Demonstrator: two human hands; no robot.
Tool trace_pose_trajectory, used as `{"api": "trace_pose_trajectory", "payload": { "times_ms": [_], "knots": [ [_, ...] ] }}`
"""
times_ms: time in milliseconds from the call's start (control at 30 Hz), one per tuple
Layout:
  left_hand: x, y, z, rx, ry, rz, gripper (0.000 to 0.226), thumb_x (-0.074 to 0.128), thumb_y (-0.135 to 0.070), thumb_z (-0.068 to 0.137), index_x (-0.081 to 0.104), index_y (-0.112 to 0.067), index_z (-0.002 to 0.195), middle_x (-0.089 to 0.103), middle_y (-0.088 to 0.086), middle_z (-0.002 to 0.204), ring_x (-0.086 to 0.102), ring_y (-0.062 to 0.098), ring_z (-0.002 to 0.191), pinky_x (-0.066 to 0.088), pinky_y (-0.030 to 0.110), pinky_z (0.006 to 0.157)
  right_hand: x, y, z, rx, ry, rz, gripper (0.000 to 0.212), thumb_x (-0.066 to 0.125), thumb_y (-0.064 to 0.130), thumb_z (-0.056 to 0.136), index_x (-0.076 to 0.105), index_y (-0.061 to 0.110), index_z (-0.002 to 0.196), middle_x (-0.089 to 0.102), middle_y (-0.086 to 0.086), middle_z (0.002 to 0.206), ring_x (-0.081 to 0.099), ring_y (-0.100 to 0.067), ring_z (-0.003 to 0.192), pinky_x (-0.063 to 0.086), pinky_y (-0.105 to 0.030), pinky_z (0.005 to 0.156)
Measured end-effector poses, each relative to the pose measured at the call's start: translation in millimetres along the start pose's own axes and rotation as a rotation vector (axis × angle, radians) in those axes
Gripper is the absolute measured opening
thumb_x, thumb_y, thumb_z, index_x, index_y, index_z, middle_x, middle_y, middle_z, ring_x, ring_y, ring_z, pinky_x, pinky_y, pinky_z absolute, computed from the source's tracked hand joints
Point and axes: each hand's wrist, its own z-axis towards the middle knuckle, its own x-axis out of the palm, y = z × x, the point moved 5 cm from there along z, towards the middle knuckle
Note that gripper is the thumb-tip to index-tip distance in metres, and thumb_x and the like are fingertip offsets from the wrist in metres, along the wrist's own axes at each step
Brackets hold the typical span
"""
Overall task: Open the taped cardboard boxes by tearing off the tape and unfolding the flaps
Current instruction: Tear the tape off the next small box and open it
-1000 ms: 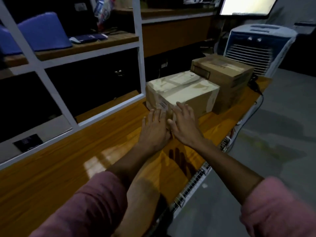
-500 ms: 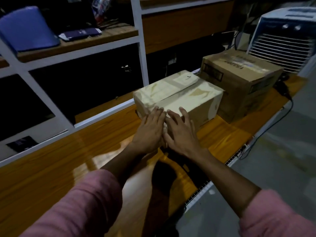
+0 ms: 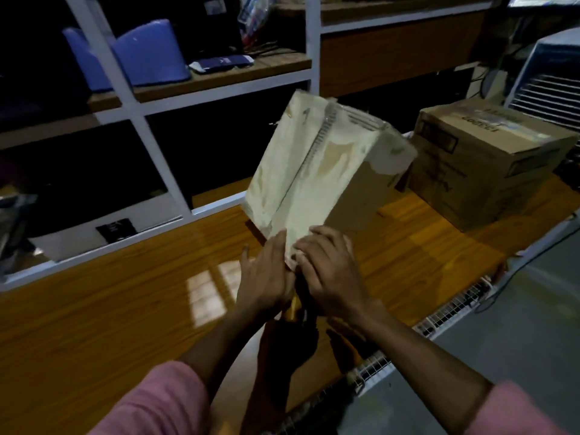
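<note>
Scanning from the left, there's a blue plastic tub [image 3: 150, 54] up on the shelf [image 3: 201, 80], all well away from the action. The orange wooden worktop [image 3: 110, 309] runs across the whole scene.

Big change compared to half a second ago: the pale taped box [image 3: 317, 171] was sitting flat on the worktop, and now it's tipped up on its near bottom edge, top face leaning toward the camera, with the tape seam [image 3: 310, 164] running down the middle. Looks like the person pulled it up to get at the tape end on the near edge.

The left hand [image 3: 266, 277] is at the bottom corner of the box, fingers [image 3: 279, 243] fairly straight and held together, lying against the face near the seam. The right hand [image 3: 332, 271] is just beside it, touching the same corner, fingers [image 3: 326, 240] curled over the near edge. It might be pinching a tape end there, but honestly I can't tell, too blurry and dark.

Off to the right, the second brown box [image 3: 483, 164] sits flat, still sealed, near the cooler [image 3: 552, 83].

So tape isn't off yet and no flaps are open. My read: early days, still hunting for a tape end to peel.
</note>
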Motion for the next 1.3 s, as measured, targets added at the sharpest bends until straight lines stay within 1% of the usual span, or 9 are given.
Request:
{"api": "trace_pose_trajectory", "payload": {
  "times_ms": [100, 267, 400, 667, 833, 967, 1033, 1200, 1300],
  "knots": [
    [-38, 13, -11, -0.114, -0.152, -0.105, 0.074, 0.040, -0.048, 0.095, 0.017, -0.019, 0.159, 0.046, 0.006, 0.153, 0.046, 0.026, 0.140, 0.019, 0.063, 0.119, -10, 24, -3, 0.045, -0.143, 0.124, 0.019, 0.047, 0.021, 0.102, 0.065, 0.014, 0.103, 0.063, -0.004, 0.100, 0.055, -0.024, 0.100, 0.044, -0.047, 0.082],
    [-133, -14, -2, 0.182, -0.682, -0.100, 0.069, 0.045, -0.047, 0.100, 0.037, 0.000, 0.149, 0.031, 0.021, 0.155, 0.033, 0.039, 0.145, 0.030, 0.063, 0.110, -23, 31, 2, 0.099, -0.284, 0.174, 0.019, 0.049, 0.019, 0.102, 0.063, 0.007, 0.101, 0.060, -0.008, 0.092, 0.055, -0.024, 0.084, 0.049, -0.045, 0.067],
    [-153, -26, -3, 0.219, -0.626, 0.117, 0.053, 0.048, -0.042, 0.101, 0.053, -0.005, 0.138, 0.055, 0.018, 0.140, 0.047, 0.033, 0.134, 0.036, 0.058, 0.110, -22, 31, 3, 0.137, -0.281, 0.231, 0.022, 0.047, 0.023, 0.102, 0.062, 0.007, 0.103, 0.061, -0.007, 0.094, 0.057, -0.020, 0.086, 0.052, -0.043, 0.067],
    [-166, 8, -47, 0.145, -0.655, 0.215, 0.047, 0.053, -0.041, 0.094, 0.050, -0.010, 0.129, 0.059, 0.015, 0.129, 0.052, 0.031, 0.121, 0.040, 0.051, 0.100, -15, 36, 14, 0.182, -0.279, 0.282, 0.028, 0.044, 0.033, 0.104, 0.061, 0.011, 0.107, 0.059, 0.000, 0.099, 0.060, -0.022, 0.090, 0.056, -0.048, 0.068],
    [-196, 59, -100, -0.084, -0.718, 0.112, 0.042, 0.042, -0.042, 0.092, 0.057, -0.008, 0.110, 0.057, 0.012, 0.104, 0.051, 0.026, 0.100, 0.035, 0.048, 0.094, -12, 58, 20, 0.106, -0.302, 0.300, 0.027, 0.044, 0.025, 0.104, 0.064, 0.007, 0.097, 0.059, -0.001, 0.086, 0.053, -0.013, 0.076, 0.040, -0.019, 0.063],
    [-225, 87, -132, -0.271, -0.796, -0.025, 0.044, 0.040, -0.043, 0.101, 0.056, -0.008, 0.121, 0.059, 0.013, 0.111, 0.057, 0.032, 0.103, 0.045, 0.048, 0.086, -2, 74, 28, 0.102, -0.255, 0.348, 0.032, 0.044, 0.027, 0.105, 0.065, 0.005, 0.096, 0.060, -0.004, 0.083, 0.050, -0.008, 0.073, 0.036, -0.006, 0.061],
    [-228, 96, -133, -0.354, -0.703, 0.051, 0.045, 0.044, -0.044, 0.100, 0.056, -0.012, 0.129, 0.057, 0.014, 0.122, 0.054, 0.036, 0.113, 0.046, 0.050, 0.088, 8, 80, 32, 0.076, -0.198, 0.367, 0.027, 0.047, 0.024, 0.105, 0.067, 0.007, 0.096, 0.062, -0.004, 0.085, 0.052, -0.009, 0.075, 0.037, -0.009, 0.062],
    [-185, 133, -129, -0.601, -0.138, 0.287, 0.052, 0.041, -0.055, 0.101, 0.048, -0.024, 0.143, 0.035, 0.007, 0.157, 0.023, 0.035, 0.147, 0.022, 0.067, 0.111, 33, 97, 40, 0.046, -0.032, 0.378, 0.015, 0.053, 0.017, 0.105, 0.063, 0.015, 0.093, 0.060, -0.001, 0.086, 0.055, -0.014, 0.077, 0.045, -0.033, 0.062],
    [-165, 149, -144, -0.606, -0.073, 0.283, 0.049, 0.031, -0.057, 0.100, 0.042, -0.033, 0.141, 0.030, -0.002, 0.160, 0.019, 0.031, 0.149, 0.015, 0.079, 0.108, 49, 101, 45, 0.095, 0.087, 0.345, 0.011, 0.053, 0.025, 0.105, 0.063, 0.020, 0.105, 0.058, 0.003, 0.100, 0.057, -0.016, 0.093, 0.048, -0.033, 0.076]
  ]
}}
